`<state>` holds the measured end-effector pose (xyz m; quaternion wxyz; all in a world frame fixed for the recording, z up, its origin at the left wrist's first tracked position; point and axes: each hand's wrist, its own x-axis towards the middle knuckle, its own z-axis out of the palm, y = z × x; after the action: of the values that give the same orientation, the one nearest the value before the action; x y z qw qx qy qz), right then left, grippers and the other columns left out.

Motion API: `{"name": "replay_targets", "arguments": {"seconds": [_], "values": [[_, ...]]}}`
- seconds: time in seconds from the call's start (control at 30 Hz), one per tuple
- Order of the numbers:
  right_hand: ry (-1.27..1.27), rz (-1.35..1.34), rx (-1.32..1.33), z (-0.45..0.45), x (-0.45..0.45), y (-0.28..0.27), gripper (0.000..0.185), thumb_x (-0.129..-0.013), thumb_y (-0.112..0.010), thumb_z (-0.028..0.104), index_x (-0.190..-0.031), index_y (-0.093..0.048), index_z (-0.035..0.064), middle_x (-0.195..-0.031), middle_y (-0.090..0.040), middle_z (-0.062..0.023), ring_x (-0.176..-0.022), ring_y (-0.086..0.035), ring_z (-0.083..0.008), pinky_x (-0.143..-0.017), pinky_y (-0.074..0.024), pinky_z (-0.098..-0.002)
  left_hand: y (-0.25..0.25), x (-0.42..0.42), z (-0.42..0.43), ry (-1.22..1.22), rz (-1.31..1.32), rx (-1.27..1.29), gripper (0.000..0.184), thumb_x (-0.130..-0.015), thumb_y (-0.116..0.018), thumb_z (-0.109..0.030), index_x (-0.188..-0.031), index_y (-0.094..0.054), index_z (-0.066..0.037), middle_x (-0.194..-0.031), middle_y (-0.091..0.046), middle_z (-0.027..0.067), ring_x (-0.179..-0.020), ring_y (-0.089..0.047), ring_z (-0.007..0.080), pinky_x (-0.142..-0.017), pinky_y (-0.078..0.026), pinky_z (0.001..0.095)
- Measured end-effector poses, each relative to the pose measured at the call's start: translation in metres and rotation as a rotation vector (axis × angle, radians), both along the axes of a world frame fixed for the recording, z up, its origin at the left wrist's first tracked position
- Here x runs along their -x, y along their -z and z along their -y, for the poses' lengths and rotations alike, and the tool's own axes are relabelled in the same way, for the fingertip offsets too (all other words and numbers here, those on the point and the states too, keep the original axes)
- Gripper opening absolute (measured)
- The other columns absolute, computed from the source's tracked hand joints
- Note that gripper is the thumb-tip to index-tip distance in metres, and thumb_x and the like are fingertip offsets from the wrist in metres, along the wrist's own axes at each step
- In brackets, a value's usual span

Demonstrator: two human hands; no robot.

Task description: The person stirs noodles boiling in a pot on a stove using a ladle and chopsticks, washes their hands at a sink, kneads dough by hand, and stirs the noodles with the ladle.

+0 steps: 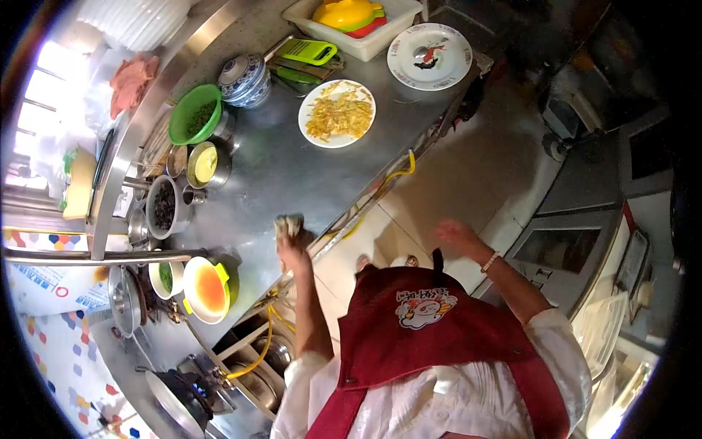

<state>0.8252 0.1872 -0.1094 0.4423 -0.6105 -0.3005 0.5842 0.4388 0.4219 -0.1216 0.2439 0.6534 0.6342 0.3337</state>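
Observation:
My left hand (294, 254) is closed around a crumpled, light-coloured cloth (288, 224) near the front edge of the steel counter (256, 168). My right hand (462, 240), with a bracelet at the wrist, is held out over the floor to the right. It looks empty, its fingers loosely stretched. Farther along the counter lies a white plate (354, 133) of yellow shredded food. Left of the cloth, a bowl of orange liquid (205, 290) with green handles sits beside a small bowl of chopped greens (167, 279).
Bowls line the counter's back side, among them a green basin (208, 96), a dark-food bowl (164, 208) and a lidded blue-and-white pot (244, 77). A rooster plate (430, 57), a green slicer (307, 51) and a white bin (373, 45) stand at the far end. A pan (175, 402) is lower left.

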Motion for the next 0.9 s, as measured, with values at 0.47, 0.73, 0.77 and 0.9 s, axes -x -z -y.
{"name": "replay_targets", "arguments": {"seconds": [0.47,0.73,0.77,0.9], "values": [[0.417,0.282,0.035,0.026,-0.249,-0.020,0.040,-0.094,-0.056,0.027,-0.122,-0.054,-0.0011,-0.100,-0.064,-0.0063,-0.092,-0.060,-0.0145,-0.079,-0.0488,-0.0302,-0.023,-0.452,-0.048,0.345,-0.170,-0.093,0.053,-0.084,-0.051,-0.004,-0.136,-0.044,-0.015,-0.139,-0.036,0.0250,-0.124,-0.032,0.0481,-0.102,-0.025,0.0561],[0.459,0.427,0.448,0.193,-0.394,0.137,0.015,-0.089,-0.055,0.017,-0.095,-0.059,0.0031,-0.073,-0.057,-0.0062,-0.060,-0.053,-0.0176,-0.052,-0.0427,-0.0290,0.100,-0.493,-0.082,-0.322,-1.396,-0.875,0.049,-0.094,-0.050,-0.029,-0.140,-0.037,-0.020,-0.130,-0.053,0.0097,-0.092,-0.059,0.0227,-0.077,-0.047,0.0394],[0.224,0.583,0.457,0.224,-0.410,0.177,0.012,-0.089,-0.055,0.015,-0.089,-0.059,0.0033,-0.068,-0.054,-0.0063,-0.055,-0.050,-0.0178,-0.049,-0.0409,-0.0290,0.046,-0.505,-0.063,0.045,-0.940,-0.363,0.053,-0.092,-0.052,-0.027,-0.142,-0.035,-0.017,-0.142,-0.041,0.0126,-0.114,-0.050,0.0306,-0.091,-0.040,0.0457],[-0.265,1.074,0.216,0.196,-0.496,0.126,0.019,-0.087,-0.049,0.013,-0.071,-0.056,0.0050,-0.062,-0.049,-0.0052,-0.051,-0.045,-0.0176,-0.047,-0.0397,-0.0332,0.022,-0.521,-0.056,0.016,-0.677,0.047,0.057,-0.087,-0.051,-0.011,-0.139,-0.031,-0.007,-0.143,-0.026,0.0277,-0.131,-0.028,0.0428,-0.104,-0.023,0.0577]]}}
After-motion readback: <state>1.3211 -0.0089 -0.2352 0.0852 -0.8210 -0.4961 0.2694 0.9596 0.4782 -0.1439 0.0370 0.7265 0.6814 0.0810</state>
